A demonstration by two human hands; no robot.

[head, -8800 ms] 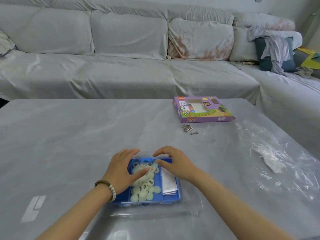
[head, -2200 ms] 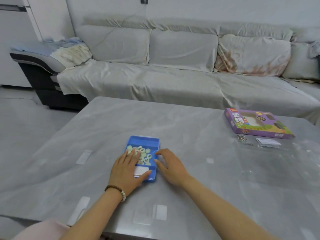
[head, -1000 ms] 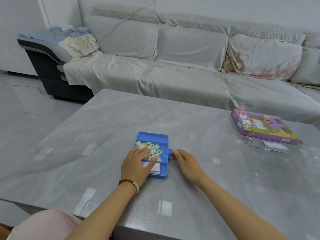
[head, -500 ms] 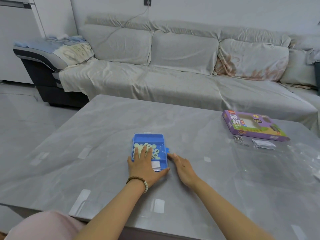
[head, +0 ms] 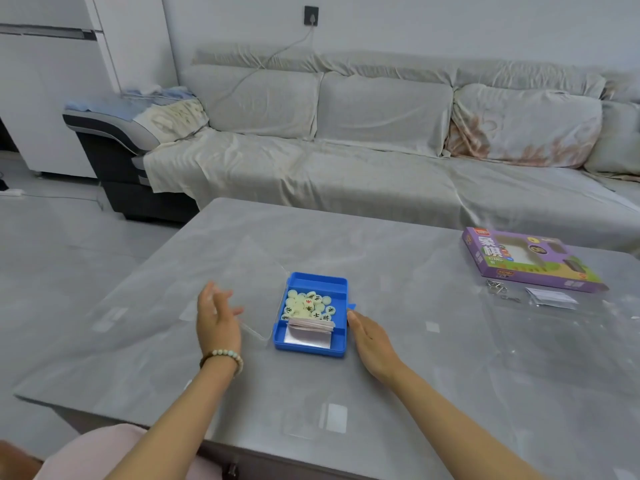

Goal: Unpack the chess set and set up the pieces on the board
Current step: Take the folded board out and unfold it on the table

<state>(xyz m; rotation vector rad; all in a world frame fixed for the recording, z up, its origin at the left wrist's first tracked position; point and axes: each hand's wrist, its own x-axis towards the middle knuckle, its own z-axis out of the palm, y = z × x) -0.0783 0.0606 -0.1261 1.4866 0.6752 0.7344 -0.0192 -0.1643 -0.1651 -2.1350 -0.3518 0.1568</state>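
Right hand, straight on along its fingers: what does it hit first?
Likely the tray: the right hand lies beside it, fingers aimed forward and slightly left at the tab on its right wall. They look nearly touching, though depth is unclear.

The left hand (head: 217, 322) has left the blue tray (head: 309, 350) — its clear lid (head: 258, 289) now lies open leftward.

Grey tabletop (head: 398, 368) stands before a cloth-covered sofa (head: 346, 174). Wall socket (head: 310, 16) sits above it. Small metal rings (head: 496, 287) lie on the tabletop.
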